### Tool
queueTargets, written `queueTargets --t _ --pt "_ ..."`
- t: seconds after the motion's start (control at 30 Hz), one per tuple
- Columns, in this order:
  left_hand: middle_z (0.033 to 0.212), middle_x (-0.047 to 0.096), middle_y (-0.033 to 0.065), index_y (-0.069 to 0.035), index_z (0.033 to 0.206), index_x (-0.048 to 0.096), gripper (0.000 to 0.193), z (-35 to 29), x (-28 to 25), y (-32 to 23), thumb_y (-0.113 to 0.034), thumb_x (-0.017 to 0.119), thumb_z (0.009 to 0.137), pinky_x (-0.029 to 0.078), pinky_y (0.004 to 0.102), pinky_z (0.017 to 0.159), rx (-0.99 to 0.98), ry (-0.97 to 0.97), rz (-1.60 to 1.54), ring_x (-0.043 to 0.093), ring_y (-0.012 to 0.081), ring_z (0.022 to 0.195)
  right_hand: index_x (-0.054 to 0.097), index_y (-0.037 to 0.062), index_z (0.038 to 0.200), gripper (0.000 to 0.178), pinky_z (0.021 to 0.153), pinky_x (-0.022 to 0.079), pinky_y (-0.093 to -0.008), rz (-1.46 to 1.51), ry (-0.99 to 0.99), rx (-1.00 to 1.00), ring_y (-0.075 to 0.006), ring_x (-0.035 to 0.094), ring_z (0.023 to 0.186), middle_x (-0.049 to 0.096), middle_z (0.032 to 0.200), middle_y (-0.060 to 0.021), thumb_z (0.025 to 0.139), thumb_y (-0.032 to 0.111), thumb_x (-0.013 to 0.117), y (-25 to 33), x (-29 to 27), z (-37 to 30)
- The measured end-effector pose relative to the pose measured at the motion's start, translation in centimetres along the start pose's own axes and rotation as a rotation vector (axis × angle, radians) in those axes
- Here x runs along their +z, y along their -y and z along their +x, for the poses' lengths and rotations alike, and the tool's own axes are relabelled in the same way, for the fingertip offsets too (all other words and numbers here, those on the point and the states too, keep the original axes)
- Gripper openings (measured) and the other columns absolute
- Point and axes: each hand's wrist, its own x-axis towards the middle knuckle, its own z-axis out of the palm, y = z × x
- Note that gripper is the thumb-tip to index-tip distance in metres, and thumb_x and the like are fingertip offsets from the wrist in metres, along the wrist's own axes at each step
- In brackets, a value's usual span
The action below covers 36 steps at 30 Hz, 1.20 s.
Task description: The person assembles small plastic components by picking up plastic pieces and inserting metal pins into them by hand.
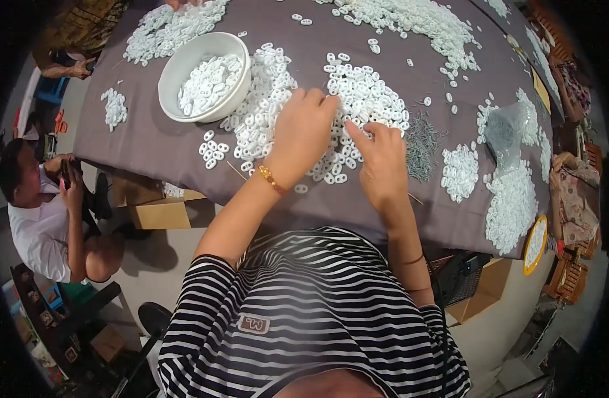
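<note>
My left hand [305,129] is over the middle of a heap of small white oval plastic pieces with two holes [370,96]. Its fingers are curled in, and the tips are hidden behind the hand. Close by on the right, my right hand [384,162] has its fingers bent and its thumb reaching toward the left hand. Whatever either hand pinches is too small or covered. Another heap of the same white pieces [264,86] lies left of my left hand. Beside my right hand is a pile of thin grey screws [424,142].
A white bowl [168,99] of white pieces stands on the brown tablecloth [138,142]. More heaps [460,172] and a clear plastic bag [504,136] lie at right, near a yellow-rimmed tray [528,265]. A person [46,219] sits at left; others are around the table.
</note>
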Motion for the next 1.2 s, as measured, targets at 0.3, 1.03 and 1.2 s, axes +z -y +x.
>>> queueTargets --t 0.3,1.03,1.2 --pt "0.091 0.062 0.0091 -0.007 0.104 0.065 0.03 -0.8 -1.1 -0.9 0.0 0.061 0.075 0.048 0.0375 0.075 -0.043 0.119 -0.106 0.056 0.029 0.084 0.061 0.0142 0.125 0.057 0.085 0.042 -0.0406 0.035 -0.05 -0.022 -0.0303 0.051 0.098 0.055 0.113 -0.0109 0.073 -0.008 0.05 -0.5 0.3 0.0" --pt "0.086 0.062 0.0095 -0.006 0.099 0.066 0.021 -2.9 -2.9 0.7 0.0 0.057 0.081 0.048 0.0373 0.072 -0.041 0.047 -0.053 0.056 0.0292 0.08 0.062 0.0122 0.123 0.055 0.082 0.045 -0.0395 0.084 -0.042 -0.082 -0.0305 0.052 0.089 0.056 0.099 -0.0123 0.074 -0.009 0.051 -0.6 0.5 0.7" --pt "0.084 0.061 0.0089 -0.006 0.098 0.066 0.02 -3.7 -3.3 0.3 -0.001 0.058 0.081 0.047 0.0375 0.069 -0.018 0.065 -0.102 0.055 0.0287 0.078 0.061 0.0103 0.123 0.052 0.081 0.045 -0.0395 0.01 -0.033 -0.01 -0.0312 0.053 0.092 0.056 0.1 -0.0128 0.075 -0.008 0.052 -1.0 -0.1 1.4"
